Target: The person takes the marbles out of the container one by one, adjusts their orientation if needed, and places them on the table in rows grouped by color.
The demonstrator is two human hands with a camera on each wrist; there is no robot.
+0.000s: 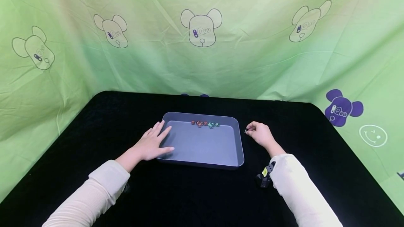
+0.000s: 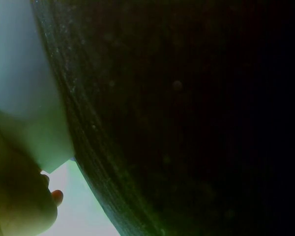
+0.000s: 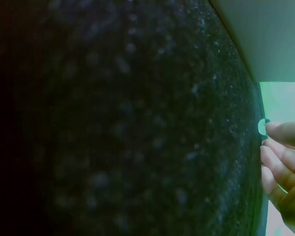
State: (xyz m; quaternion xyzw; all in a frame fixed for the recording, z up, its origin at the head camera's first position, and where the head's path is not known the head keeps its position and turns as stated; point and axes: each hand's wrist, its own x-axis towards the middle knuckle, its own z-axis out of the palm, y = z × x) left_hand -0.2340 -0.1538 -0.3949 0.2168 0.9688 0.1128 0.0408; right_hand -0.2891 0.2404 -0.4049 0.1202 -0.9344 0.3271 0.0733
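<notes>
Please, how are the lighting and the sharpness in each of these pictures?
Head view: bright, fairly even light, a faint shadow inside the tray beside the left hand; left wrist view: mostly near-black, backdrop at lower left washed out; right wrist view: dark tabletop blurred, backdrop behind the right hand overexposed.

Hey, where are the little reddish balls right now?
In the head view, the reddish balls are inside the gray tray, near its far wall, just left of the green balls.

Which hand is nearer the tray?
Left: left hand reaches over the tray at its left side; right hand is apart from it, off its right side.
</notes>
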